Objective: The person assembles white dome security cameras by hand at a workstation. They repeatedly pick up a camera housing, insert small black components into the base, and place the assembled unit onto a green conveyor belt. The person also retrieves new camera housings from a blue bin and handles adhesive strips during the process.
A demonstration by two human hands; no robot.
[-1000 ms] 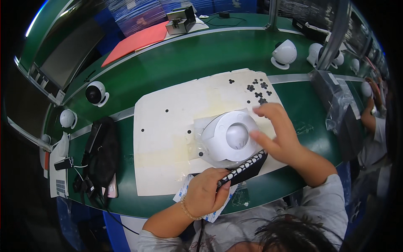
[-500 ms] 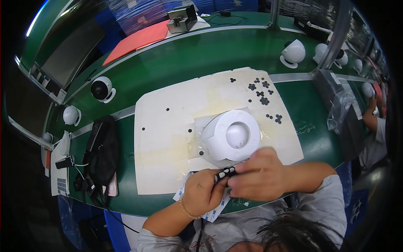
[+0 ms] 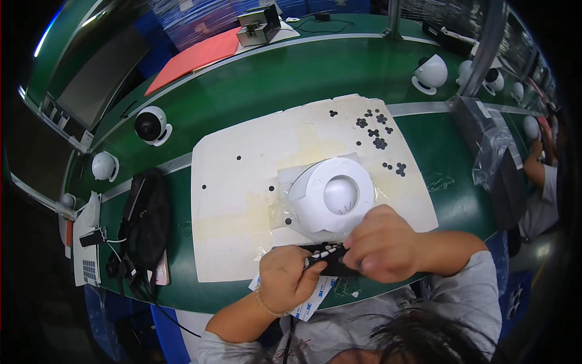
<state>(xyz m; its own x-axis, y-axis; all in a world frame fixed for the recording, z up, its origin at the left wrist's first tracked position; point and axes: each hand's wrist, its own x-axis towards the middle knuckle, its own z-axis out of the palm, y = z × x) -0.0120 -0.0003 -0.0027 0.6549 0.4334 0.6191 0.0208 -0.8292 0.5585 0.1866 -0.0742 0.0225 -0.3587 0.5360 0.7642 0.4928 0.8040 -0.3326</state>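
My left hand is closed on a black sheet with rows of pale round spots, likely where round pads were peeled off. My right hand has its fingers curled at the sheet's right end; what lies between its fingertips is hidden. Below the left hand a white paper strip with blue print sticks out. Just beyond both hands, a white rounded plastic housing with a round opening rests on clear film over a pale board. Small black round pads lie on the board, most of them clustered at its far right.
White ball-shaped cameras on stands stand along the green bench, left and right. A black bag with cables lies left of the board. On the right are a dark box with clear plastic and another person's arm.
My right hand has shifted slightly right, away from my left, and its fingers are more curled. More of the black sheet shows between my hands, opened out flatter.
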